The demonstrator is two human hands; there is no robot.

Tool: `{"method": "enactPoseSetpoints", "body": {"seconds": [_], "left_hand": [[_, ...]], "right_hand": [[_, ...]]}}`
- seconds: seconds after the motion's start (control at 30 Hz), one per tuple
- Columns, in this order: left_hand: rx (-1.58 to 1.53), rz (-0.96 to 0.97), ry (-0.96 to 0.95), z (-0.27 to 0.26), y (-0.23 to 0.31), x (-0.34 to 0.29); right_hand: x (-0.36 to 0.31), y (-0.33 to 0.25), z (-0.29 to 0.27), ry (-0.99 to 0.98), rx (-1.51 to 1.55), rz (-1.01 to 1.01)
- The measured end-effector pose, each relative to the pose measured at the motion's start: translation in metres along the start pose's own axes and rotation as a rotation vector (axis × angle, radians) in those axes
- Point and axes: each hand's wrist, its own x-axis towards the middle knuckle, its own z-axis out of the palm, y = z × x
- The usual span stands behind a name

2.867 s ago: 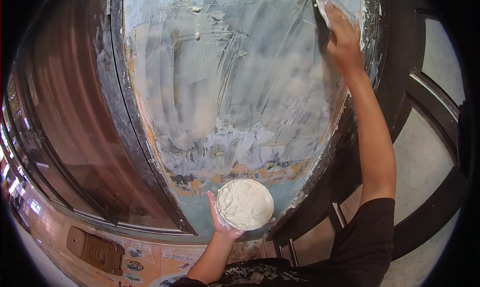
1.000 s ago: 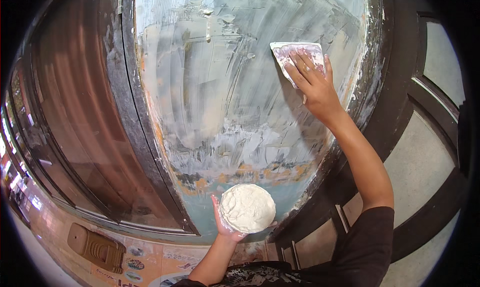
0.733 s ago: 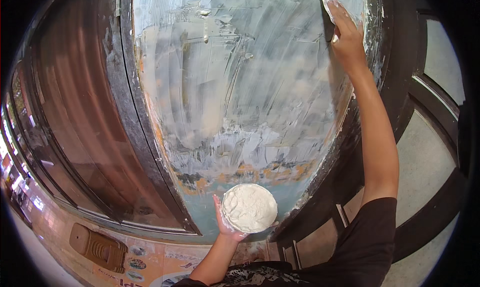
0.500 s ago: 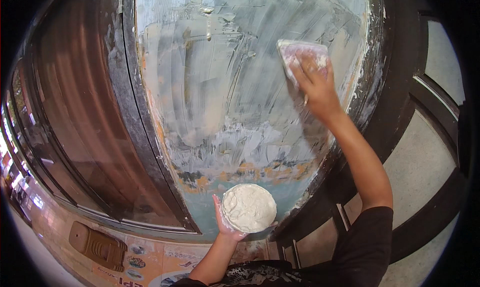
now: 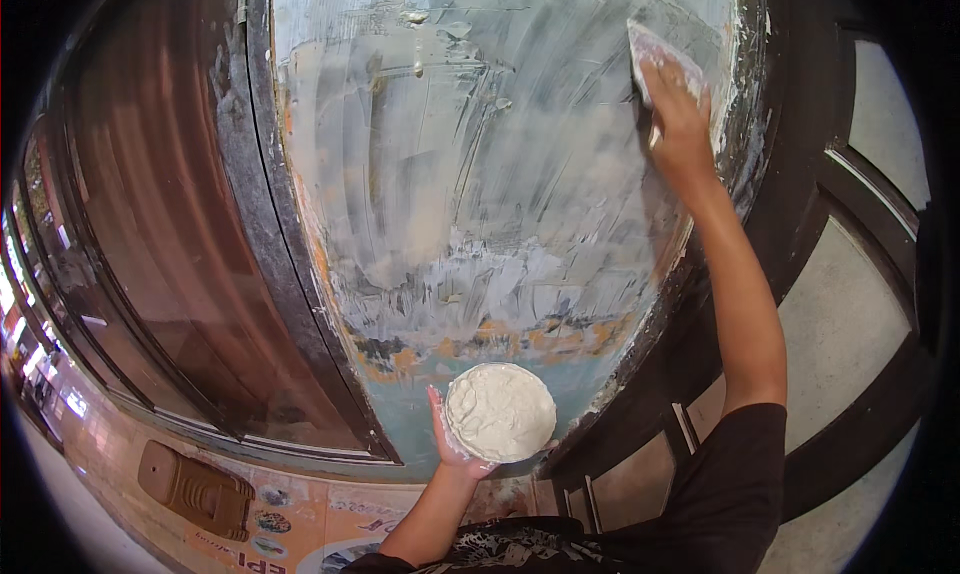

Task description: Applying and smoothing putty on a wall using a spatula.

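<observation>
Flat, pale pinkish-white, paste-smeared scraper [image 5: 652,46], angled, up at the upper right of a tall grey-blue upright panel [image 5: 480,194]. Right hand [image 5: 683,129] grips it, fingers laid along its outer face; thumb mostly hidden. Cannot tell whether the scraper's edge touches the panel. Shadow of hand and tool falls just to their left.

Left hand [image 5: 455,456] low, near the panel's foot, cupped under a round container heaped with creamy off-white paste [image 5: 500,412]. Thumb stands up along the left side, paste on the skin; other fingers mostly concealed beneath. Hands well apart.

Panel surface streaked with pale strokes; a thick dab with a drip [image 5: 417,34] at upper left, a patchy orange and dark band [image 5: 500,339] low down, plain blue-green below that.

Right of panel: dark brown woodwork with pale inset panels [image 5: 850,324]. Left: dark-framed glass with reddish-brown curtain folds [image 5: 150,214]. On the floor, lower left: brown plastic stool [image 5: 195,489] beside an orange and white printed sheet [image 5: 310,514]. Dark short sleeve [image 5: 730,464] on the right arm.
</observation>
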Motion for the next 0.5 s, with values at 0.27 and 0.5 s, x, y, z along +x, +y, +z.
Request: {"method": "enactPoseSetpoints", "body": {"seconds": [0.27,0.5], "left_hand": [[-0.042,-0.012,-0.089,0.011,0.003,-0.002],[-0.205,-0.088,-0.31,0.034,0.007,-0.014]], "right_hand": [[-0.043,-0.096,-0.052,-0.178,0.229,-0.177],[-0.08,-0.174,-0.076,-0.289,0.574,-0.324]]}}
